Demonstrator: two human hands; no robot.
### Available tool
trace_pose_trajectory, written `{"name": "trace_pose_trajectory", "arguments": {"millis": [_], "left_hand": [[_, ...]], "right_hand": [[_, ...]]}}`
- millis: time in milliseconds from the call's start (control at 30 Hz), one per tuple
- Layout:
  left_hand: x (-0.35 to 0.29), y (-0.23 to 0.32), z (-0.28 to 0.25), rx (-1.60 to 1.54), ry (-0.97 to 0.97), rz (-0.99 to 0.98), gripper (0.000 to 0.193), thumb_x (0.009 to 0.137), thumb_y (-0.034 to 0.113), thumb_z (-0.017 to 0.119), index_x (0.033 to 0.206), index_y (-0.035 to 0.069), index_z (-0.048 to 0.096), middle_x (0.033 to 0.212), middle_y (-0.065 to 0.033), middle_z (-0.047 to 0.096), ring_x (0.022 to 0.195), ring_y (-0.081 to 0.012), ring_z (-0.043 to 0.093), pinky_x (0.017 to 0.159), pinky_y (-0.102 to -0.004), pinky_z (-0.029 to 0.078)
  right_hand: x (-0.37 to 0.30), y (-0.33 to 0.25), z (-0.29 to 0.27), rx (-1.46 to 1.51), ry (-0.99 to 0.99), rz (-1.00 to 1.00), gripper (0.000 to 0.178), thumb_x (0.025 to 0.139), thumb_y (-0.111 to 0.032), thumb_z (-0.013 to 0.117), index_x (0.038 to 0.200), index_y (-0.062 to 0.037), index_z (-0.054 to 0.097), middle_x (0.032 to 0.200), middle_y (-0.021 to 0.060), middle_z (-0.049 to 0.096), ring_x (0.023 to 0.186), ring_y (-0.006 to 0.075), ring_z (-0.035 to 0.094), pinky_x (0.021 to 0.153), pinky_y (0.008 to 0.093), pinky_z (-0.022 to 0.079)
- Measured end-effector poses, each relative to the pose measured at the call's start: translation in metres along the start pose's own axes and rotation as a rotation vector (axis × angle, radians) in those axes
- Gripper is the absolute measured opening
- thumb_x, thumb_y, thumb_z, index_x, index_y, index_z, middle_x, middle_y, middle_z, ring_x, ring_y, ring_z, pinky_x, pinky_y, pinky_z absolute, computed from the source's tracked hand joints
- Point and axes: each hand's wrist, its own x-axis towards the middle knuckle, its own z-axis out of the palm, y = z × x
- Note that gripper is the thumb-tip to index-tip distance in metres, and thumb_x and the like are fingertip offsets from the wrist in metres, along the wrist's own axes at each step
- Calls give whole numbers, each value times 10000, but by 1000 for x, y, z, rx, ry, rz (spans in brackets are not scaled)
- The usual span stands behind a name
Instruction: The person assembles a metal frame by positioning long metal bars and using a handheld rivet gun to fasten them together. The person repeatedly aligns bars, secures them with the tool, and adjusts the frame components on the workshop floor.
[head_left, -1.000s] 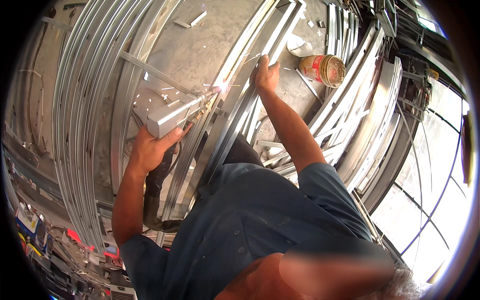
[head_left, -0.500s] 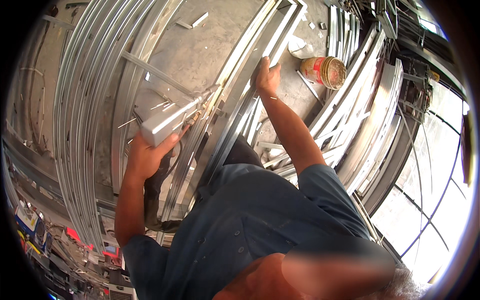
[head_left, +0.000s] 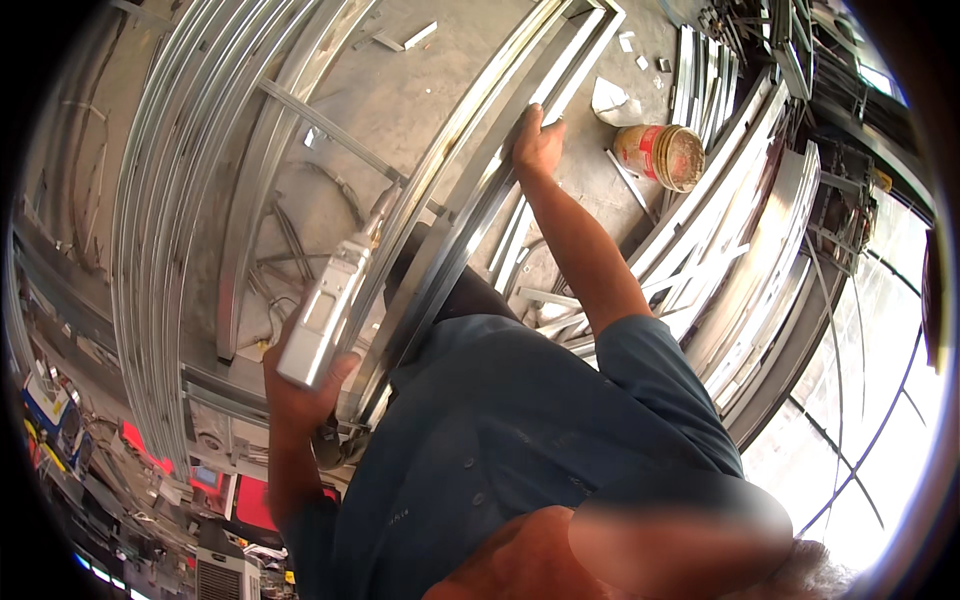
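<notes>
My left hand (head_left: 302,398) is wrapped round a silver gun-shaped power tool (head_left: 328,308) with a long thin nose. That nose points away from me and ends close to the left rail of a long metal frame (head_left: 452,255); whether they touch I cannot tell. Most of the left fingers are hidden behind the tool's body. Further out, my right hand (head_left: 538,146) is closed over the right rail of the same frame, thumb on top. The frame is made of shiny channel profiles and runs from beside my body to the far end.
Long metal profiles (head_left: 165,230) lie bundled on the left. A crossbar (head_left: 335,135) spans from them toward the frame. At the right stand a dirty red-and-yellow bucket (head_left: 640,152) and piled metal strips (head_left: 720,240). Offcuts (head_left: 421,35) and cables (head_left: 285,235) lie on the concrete floor.
My left hand has drawn the tool back toward me and turned it, its nose leaving the rail. Thin streaks around the tool are gone. The right hand stays on the frame.
</notes>
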Motion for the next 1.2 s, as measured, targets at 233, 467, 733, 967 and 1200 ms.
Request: {"name": "trace_pose_trajectory", "arguments": {"millis": [233, 467, 733, 967, 1200], "left_hand": [[-79, -12, 63, 352, 190, 84, 619, 787, 40, 773, 1354, -37, 537, 1103, -203, 702, 1008, -282, 715, 851, -363, 554], [-143, -48, 84, 543, 210, 48, 732, 763, 204, 779, 1423, 49, 503, 1153, -232, 681, 1008, -382, 695, 816, -415, 570], [-167, -76, 77, 726, 254, 57, 673, 840, 259, 740, 1428, 41, 495, 1075, -246, 696, 871, -404, 709, 718, -447, 568], [-185, -117, 59, 822, 230, 99, 727, 771, 219, 757, 1435, 89, 491, 1041, -184, 696, 854, -368, 706, 684, -448, 566], [-199, -130, 43, 909, 213, 130, 766, 752, 171, 749, 1459, 123, 457, 1000, -159, 691, 825, -357, 706, 663, -459, 568]], "right_hand": [[-4, 0, -4, 39, 21, -16, 711, 954, -569, 475, 1225, 88, 502, 1208, 344, 581, 1148, 493, 560, 997, 504, 424], [-50, 35, -4, 359, -61, 65, 768, 977, -588, 441, 1310, 102, 498, 1331, 331, 529, 1264, 448, 505, 1063, 464, 379], [-252, 119, 34, 213, -50, -136, 648, 996, -479, 469, 1244, 120, 467, 1184, 310, 565, 1115, 412, 546, 999, 475, 400], [-258, 91, 20, 164, -62, -26, 620, 955, -433, 527, 1240, 114, 464, 1223, 333, 531, 1165, 475, 505, 1011, 504, 385], [-263, 82, 15, 122, -56, -14, 609, 955, -495, 501, 1161, 77, 483, 1211, 317, 533, 1140, 485, 517, 978, 524, 405]]}}
